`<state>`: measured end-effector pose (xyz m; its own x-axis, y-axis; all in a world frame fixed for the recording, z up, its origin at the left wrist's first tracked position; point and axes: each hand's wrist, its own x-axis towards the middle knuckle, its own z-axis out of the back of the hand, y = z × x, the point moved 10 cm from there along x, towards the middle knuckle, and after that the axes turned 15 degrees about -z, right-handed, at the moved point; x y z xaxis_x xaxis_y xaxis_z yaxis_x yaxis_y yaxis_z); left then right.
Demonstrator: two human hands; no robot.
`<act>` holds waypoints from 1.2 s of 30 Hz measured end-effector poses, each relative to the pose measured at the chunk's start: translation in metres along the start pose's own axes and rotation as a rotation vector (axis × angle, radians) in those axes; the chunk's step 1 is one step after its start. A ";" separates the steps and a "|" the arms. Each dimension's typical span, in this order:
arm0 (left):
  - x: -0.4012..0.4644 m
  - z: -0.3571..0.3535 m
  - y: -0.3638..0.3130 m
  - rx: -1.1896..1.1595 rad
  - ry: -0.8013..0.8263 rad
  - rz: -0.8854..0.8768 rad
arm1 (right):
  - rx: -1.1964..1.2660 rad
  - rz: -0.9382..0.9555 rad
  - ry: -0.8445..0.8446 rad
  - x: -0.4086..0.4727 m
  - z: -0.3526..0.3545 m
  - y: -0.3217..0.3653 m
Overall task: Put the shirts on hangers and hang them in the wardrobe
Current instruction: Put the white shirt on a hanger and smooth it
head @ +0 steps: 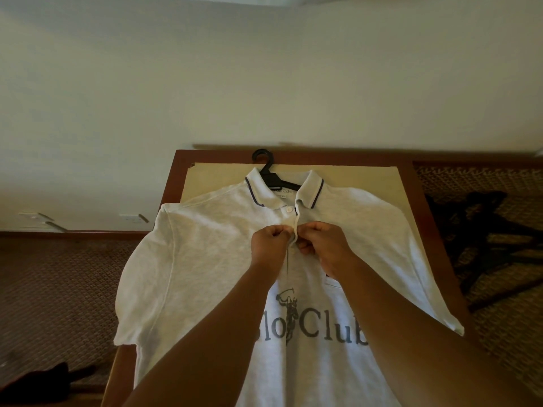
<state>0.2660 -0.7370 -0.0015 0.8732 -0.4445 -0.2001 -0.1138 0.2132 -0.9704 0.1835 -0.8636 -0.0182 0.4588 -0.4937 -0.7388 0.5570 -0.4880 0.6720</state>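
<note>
The pale polo shirt [205, 259] lies face-up on the table [423, 201], with the black hanger [269, 171] already through its collar at 12 o'clock. Risk: a tug on the placket could shift the hanger off-centre or let the button slip. The left hand [269, 245] and right hand [326, 245], knuckles up, each pinch a placket edge.
</note>
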 end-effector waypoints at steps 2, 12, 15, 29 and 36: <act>0.001 0.001 0.004 -0.038 -0.005 0.036 | -0.020 0.009 -0.010 -0.001 -0.001 0.002; 0.003 -0.001 0.006 0.005 0.046 0.005 | -0.045 0.057 -0.038 -0.002 0.001 0.001; 0.005 0.003 0.005 0.047 0.000 -0.022 | -0.046 0.056 -0.044 -0.002 0.001 0.001; 0.013 0.016 0.003 0.058 -0.064 -0.018 | -0.462 0.330 -0.405 -0.020 -0.009 0.027; 0.030 0.016 -0.024 0.270 -0.012 -0.210 | -0.737 0.350 -0.610 -0.011 -0.027 0.056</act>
<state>0.3023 -0.7412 0.0177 0.8698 -0.4934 0.0034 0.1972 0.3413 -0.9191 0.2284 -0.8664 0.0263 0.3612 -0.9071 -0.2161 0.8415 0.2172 0.4947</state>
